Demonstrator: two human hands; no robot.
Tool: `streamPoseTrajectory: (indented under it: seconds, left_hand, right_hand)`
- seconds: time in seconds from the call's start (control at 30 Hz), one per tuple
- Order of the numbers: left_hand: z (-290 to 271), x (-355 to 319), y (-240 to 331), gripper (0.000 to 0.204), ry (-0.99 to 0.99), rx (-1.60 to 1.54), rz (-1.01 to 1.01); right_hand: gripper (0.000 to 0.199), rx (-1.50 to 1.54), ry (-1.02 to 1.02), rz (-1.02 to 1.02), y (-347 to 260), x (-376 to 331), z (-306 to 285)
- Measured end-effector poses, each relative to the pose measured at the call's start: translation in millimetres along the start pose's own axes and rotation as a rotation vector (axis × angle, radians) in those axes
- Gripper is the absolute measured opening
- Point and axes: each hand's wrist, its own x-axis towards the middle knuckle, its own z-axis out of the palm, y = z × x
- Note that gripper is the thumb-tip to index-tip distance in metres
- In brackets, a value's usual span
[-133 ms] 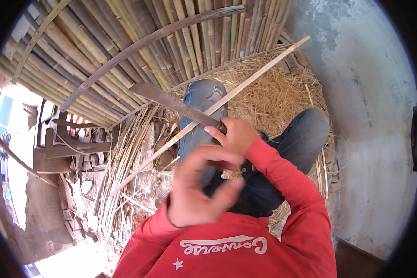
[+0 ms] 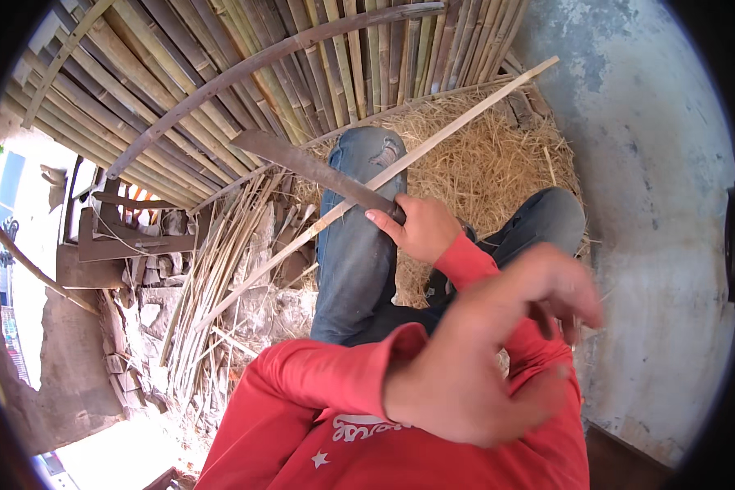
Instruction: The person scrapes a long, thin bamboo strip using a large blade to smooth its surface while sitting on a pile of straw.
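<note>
My right hand (image 2: 425, 229) grips the handle end of a machete (image 2: 302, 167), thumb along it; the dark blade points up and left over my left knee. Under the blade, a long pale split-bamboo strip (image 2: 465, 121) slants across that knee, from the far right down to the left. Close to the camera, my left hand (image 2: 482, 351) is raised over my right forearm. Its fingers are curved and apart, blurred by motion, with nothing seen in them.
A bundle of thin strips (image 2: 220, 269) lies left of my legs. Ahead is a row of bamboo poles (image 2: 335, 73) with a curved wooden piece (image 2: 245, 77) across it. Straw (image 2: 482, 171) covers the ground between my knees, beside a plastered wall (image 2: 653, 245) on the right.
My left hand has swung to the right, from in front of my left thigh to over my right forearm. My right hand keeps the machete in nearly the same place.
</note>
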Motion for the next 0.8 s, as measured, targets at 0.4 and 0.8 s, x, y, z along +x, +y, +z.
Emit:
streamPoseTrajectory:
  seconds: [0.4,0.8]
  left_hand:
    - [68,41,1,0.026,0.711,-0.122,0.429]
    - [-235,-114,5,0.028,0.204,1.646,-0.259]
  right_hand:
    - [0.077,0.003,0.002,0.043,13,-6,-7]
    - [0.082,-0.047,-0.082,0.075,8,-8,-13]
